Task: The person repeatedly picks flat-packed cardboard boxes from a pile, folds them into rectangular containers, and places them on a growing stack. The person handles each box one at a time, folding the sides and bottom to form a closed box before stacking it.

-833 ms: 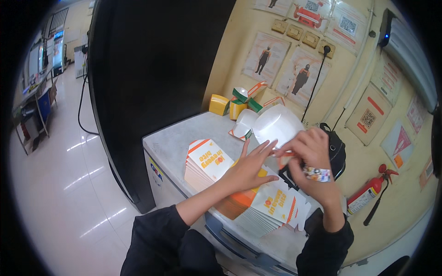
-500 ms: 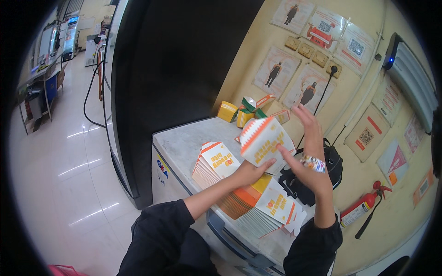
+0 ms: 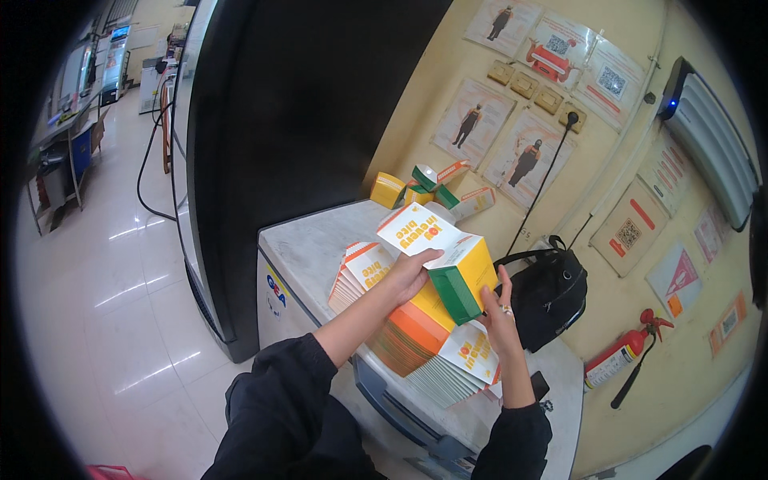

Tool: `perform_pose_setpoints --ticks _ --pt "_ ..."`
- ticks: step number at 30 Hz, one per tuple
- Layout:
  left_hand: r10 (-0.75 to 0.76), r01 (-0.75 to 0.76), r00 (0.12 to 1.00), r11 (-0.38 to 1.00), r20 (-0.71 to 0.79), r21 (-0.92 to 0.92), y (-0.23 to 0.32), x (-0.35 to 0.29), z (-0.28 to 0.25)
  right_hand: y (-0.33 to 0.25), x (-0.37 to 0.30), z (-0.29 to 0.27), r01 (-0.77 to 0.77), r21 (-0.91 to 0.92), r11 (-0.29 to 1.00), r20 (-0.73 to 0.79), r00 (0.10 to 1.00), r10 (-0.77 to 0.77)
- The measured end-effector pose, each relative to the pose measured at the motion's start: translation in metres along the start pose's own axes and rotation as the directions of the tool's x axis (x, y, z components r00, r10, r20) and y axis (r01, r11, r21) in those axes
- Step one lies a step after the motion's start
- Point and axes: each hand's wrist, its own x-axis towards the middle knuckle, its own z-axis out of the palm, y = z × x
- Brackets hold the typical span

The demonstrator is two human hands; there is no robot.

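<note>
I hold a paper food carton (image 3: 466, 272) above the worktop, partly opened out, with white, yellow and green panels showing. My left hand (image 3: 410, 276) is closed on its near left side, thumb on the white panel. At the carton's right side, my right hand (image 3: 501, 320) grips the yellow panel's edge by the green end. Beneath both hands lies a fanned stack of flat cartons (image 3: 408, 344) in orange, brown and white. Another fanned stack (image 3: 362, 268) with white and orange faces sits left of it, partly hidden by my left forearm.
The stacks rest on a chest freezer's pale top (image 3: 308, 232). Several folded cartons (image 3: 388, 190) stand at its back by the wall. A black backpack (image 3: 552, 292) sits on the right, with a fire extinguisher (image 3: 616, 364) beyond. A tall black cabinet (image 3: 304, 104) rises on the left.
The carton has turned and opened out, now showing its yellow and green panels. My right hand has come down from its raised, spread pose onto the carton's right side.
</note>
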Motion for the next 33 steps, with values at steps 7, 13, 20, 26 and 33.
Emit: perform_pose_setpoints --ticks 7,13,20,26,33 --pt "0.439 -0.288 0.897 0.499 0.048 0.817 -0.006 -0.03 -0.005 -0.007 -0.003 0.012 -0.151 -0.257 0.955 -0.083 0.987 0.134" --pt "0.573 -0.353 0.816 0.596 -0.074 0.721 -0.002 -0.055 -0.03 0.001 0.004 0.022 -0.261 -0.425 0.867 0.023 0.954 0.299" --pt "0.448 -0.021 0.773 -0.69 0.45 0.724 0.044 -0.055 -0.033 0.009 0.009 0.023 -0.159 -0.71 0.686 -0.024 0.979 0.202" --pt "-0.188 -0.162 0.979 -0.483 0.079 0.86 0.033 -0.031 -0.054 0.008 0.002 0.025 -0.076 -0.844 0.53 0.004 0.989 0.149" --pt "-0.348 -0.169 0.935 -0.285 0.062 0.943 0.041 -0.025 -0.079 0.02 -0.01 0.027 -0.203 -0.68 0.705 -0.037 0.969 0.242"
